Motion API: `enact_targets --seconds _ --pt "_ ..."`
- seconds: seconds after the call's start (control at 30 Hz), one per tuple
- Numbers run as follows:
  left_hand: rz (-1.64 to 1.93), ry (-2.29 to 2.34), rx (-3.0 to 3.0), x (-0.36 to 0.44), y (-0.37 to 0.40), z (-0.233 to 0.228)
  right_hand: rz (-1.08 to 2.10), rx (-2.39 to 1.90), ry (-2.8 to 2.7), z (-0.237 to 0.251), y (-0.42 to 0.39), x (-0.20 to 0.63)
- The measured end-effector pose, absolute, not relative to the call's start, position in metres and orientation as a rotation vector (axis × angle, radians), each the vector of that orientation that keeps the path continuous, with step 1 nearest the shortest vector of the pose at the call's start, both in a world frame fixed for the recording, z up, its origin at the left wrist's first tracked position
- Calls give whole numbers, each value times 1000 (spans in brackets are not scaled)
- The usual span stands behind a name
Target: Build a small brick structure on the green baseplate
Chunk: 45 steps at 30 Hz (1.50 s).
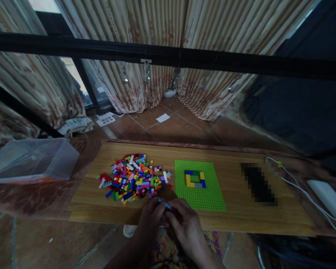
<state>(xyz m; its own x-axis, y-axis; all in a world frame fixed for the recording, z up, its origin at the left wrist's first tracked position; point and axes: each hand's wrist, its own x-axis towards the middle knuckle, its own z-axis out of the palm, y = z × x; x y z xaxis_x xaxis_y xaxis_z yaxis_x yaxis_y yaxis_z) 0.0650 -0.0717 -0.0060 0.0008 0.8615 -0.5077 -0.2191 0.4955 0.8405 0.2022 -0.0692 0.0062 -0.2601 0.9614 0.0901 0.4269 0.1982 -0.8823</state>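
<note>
My left hand (pixel 152 218) and my right hand (pixel 184 224) meet at the near edge of the wooden board (pixel 240 220), fingertips pinched together on a small blue brick (pixel 165 204). Just beyond them lies a pile of small coloured bricks (pixel 134 178). To its right sits a green baseplate (pixel 207 194) carrying a small square ring of blue and yellow bricks (pixel 195 178). Both hands are just in front of the pile's near edge, left of the baseplate's near corner.
A clear plastic container (pixel 30 158) lies on its side at far left. A dark blurred object (pixel 259 185) rests on the board's right part, with a white cable (pixel 305 194) and a white device (pixel 329 200) beyond. Curtains and a black bar stand behind.
</note>
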Motion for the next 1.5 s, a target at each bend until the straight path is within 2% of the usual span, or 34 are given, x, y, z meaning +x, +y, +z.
enact_targets --seconds 0.2,0.33,0.5,0.9,1.5 --pt "826 1262 776 111 -61 -7 868 -1440 -1733 -7 -63 254" --pt "903 1415 1059 115 -41 -8 579 -1551 -1806 -22 -28 287" --pt "792 1545 1404 114 -20 -13 451 -1475 -2032 -30 0 297" --pt "519 1703 1635 126 4 -7 442 -1517 -2003 -33 7 298" --pt "355 1831 1553 135 30 -11 556 -1563 -1838 -28 14 298"
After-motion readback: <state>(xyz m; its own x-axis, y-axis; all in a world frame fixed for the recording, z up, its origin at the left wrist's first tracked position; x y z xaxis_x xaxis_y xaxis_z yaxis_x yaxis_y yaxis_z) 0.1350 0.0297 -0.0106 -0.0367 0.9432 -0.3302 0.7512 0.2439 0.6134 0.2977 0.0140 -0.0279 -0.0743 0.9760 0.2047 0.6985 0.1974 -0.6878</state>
